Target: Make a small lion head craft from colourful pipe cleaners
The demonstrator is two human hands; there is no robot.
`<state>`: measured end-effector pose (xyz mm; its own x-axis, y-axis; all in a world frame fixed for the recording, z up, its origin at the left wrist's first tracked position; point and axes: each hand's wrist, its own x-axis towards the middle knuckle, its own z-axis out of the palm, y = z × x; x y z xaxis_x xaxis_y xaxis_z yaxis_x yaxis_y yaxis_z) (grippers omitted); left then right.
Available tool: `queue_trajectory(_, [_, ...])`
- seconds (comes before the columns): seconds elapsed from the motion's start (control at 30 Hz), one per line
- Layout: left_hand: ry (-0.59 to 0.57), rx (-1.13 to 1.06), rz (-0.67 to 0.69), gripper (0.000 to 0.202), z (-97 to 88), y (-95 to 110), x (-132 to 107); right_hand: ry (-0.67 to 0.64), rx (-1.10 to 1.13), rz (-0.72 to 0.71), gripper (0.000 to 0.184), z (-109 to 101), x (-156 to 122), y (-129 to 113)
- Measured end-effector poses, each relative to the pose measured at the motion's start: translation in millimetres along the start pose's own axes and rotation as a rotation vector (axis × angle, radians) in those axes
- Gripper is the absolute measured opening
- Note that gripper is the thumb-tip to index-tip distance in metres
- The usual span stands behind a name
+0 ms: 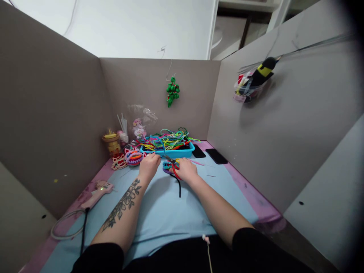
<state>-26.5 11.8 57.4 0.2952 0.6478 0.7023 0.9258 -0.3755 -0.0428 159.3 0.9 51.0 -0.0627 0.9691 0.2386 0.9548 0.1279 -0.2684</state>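
My left hand (149, 165) is curled on the light blue mat (165, 212), just in front of the blue tray (184, 152) heaped with coloured pipe cleaners (167, 141). My right hand (186, 170) is closed over a small pipe-cleaner craft piece (167, 166) in blue, purple and red. A red strand and a black strand (179, 186) trail from under that hand toward me. What the left fingers grip is hidden.
Finished pipe-cleaner pieces (132, 156) lie left of the tray beside a small yellow-lidded jar (112, 143). A pink glue gun (96, 193) with its cable rests at the left edge. Two dark phones (216, 156) lie at the right. Grey partition walls surround the desk; a green ornament (172, 91) hangs at the back.
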Motion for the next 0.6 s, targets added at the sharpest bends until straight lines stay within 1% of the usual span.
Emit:
queue_trajectory(0.17, [0.048, -0.017, 0.062, 0.026, 6.6, 2.1, -1.9, -0.081, 0.093, -0.028, 0.056, -7.5, -4.0, -3.4])
queue_trajectory(0.27, [0.081, -0.028, 0.092, 0.027, 9.5, 1.9, -3.0, -0.137, 0.11, -0.035, 0.051, -10.9, -4.9, -5.6])
queue_trajectory(0.43, [0.128, -0.039, 0.113, 0.028, 8.0, -0.5, -3.8, -0.2, 0.117, -0.007, 0.052, -10.5, -3.1, -5.6])
queue_trajectory(0.6, [0.115, -0.044, 0.147, 0.029, 8.5, -3.4, -3.8, -0.238, 0.133, -0.04, 0.055, -6.0, -0.2, -3.7])
